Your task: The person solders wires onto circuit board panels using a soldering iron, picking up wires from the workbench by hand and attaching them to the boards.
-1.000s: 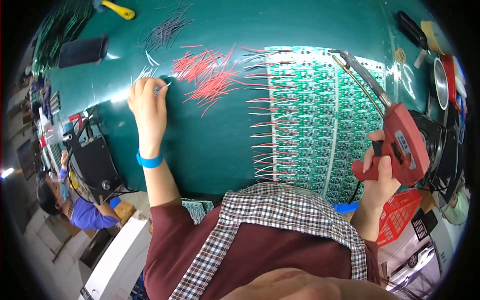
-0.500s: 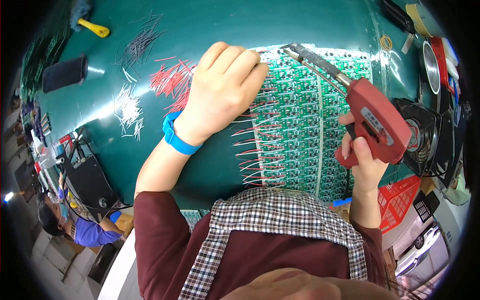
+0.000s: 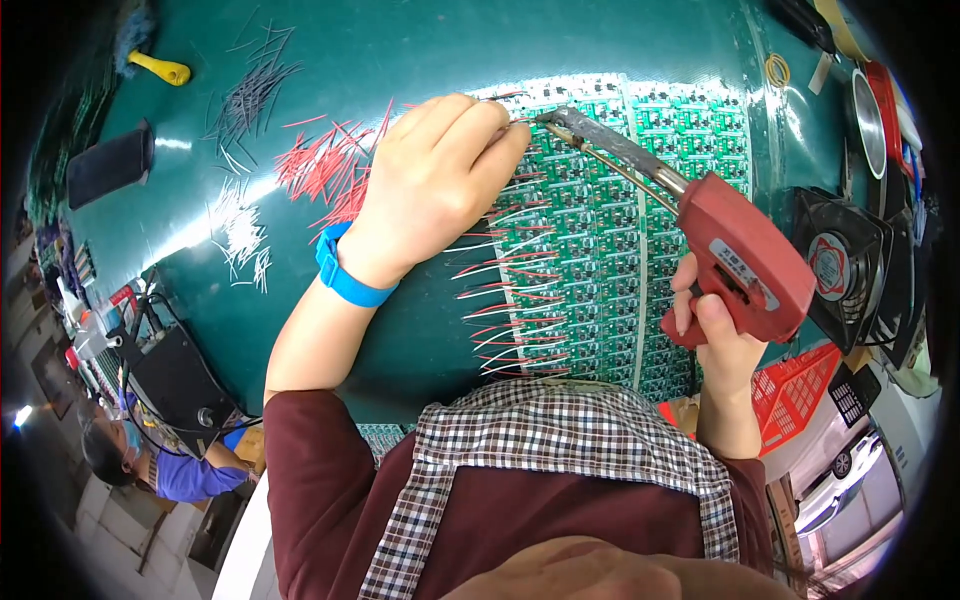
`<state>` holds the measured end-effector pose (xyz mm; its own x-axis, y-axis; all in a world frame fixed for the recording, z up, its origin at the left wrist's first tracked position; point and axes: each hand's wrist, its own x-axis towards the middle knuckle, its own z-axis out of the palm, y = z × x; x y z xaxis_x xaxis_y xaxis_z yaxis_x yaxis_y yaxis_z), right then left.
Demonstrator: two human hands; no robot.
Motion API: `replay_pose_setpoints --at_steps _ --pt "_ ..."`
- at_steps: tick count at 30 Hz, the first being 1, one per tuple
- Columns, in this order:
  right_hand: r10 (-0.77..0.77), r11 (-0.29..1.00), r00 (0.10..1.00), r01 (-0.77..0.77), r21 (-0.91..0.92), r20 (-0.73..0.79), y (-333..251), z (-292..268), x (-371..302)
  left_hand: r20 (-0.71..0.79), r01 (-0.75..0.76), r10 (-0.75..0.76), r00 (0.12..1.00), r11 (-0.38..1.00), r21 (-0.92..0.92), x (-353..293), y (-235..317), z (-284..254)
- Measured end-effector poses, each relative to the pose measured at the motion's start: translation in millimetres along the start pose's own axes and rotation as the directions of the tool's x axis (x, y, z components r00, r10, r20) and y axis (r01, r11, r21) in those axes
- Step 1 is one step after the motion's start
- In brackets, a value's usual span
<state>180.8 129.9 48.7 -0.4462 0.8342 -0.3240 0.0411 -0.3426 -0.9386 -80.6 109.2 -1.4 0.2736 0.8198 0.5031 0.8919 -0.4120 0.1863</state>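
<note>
My left hand (image 3: 425, 175), with a blue wrist strap (image 3: 350, 285), is closed in a pinch over the upper left edge of the green circuit boards (image 3: 585, 250). A thin red wire (image 3: 519, 121) shows at its fingertips; their grip is partly hidden. My right hand (image 3: 722, 335) is wrapped round the handle of a red soldering gun (image 3: 765, 255). The gun's dark tip (image 3: 560, 118) points left, close to my left fingertips, over the boards. Red and white wires (image 3: 510, 295) stick out in pairs along the boards' left edge.
Piles of red wires (image 3: 325, 165), white wires (image 3: 240, 230) and black wires (image 3: 255, 95) lie left. Beyond are a phone (image 3: 110, 168) and a yellow-handled brush (image 3: 160, 68). A fan (image 3: 840, 260) and red basket (image 3: 797, 395) stand right. Another person (image 3: 185, 465) sits lower left.
The soldering gun has moved left and slightly down, bringing its tip close to my left fingertips. My left hand stays pinched near the board edge. The view has shifted slightly.
</note>
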Motion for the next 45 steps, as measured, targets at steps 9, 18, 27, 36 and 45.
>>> replay_pose_setpoints --at_steps 9,18,27,36,45 --pt "-0.041 0.995 0.999 0.044 -0.088 0.032 3 -3 -1 0.006 -0.03 0.03 1.0 0.997 0.068 1 1 0" --pt "-0.017 0.998 1.0 0.017 -0.059 0.009 2 -3 0 0.032 -0.017 0.015 0.999 0.997 0.072 2 4 2" --pt "-0.018 1.0 1.0 0.018 0.004 -0.009 -1 -8 -1 0.042 -0.021 0.017 0.999 0.996 0.088 3 6 1" --pt "-0.076 0.996 0.997 0.076 0.036 -0.014 -2 -4 2 0.11 -0.033 0.016 0.994 0.987 0.156 4 8 -8" --pt "-0.079 0.997 0.997 0.08 0.017 -0.026 -7 -5 5 0.03 -0.03 0.028 0.999 0.998 0.06 4 8 -14"
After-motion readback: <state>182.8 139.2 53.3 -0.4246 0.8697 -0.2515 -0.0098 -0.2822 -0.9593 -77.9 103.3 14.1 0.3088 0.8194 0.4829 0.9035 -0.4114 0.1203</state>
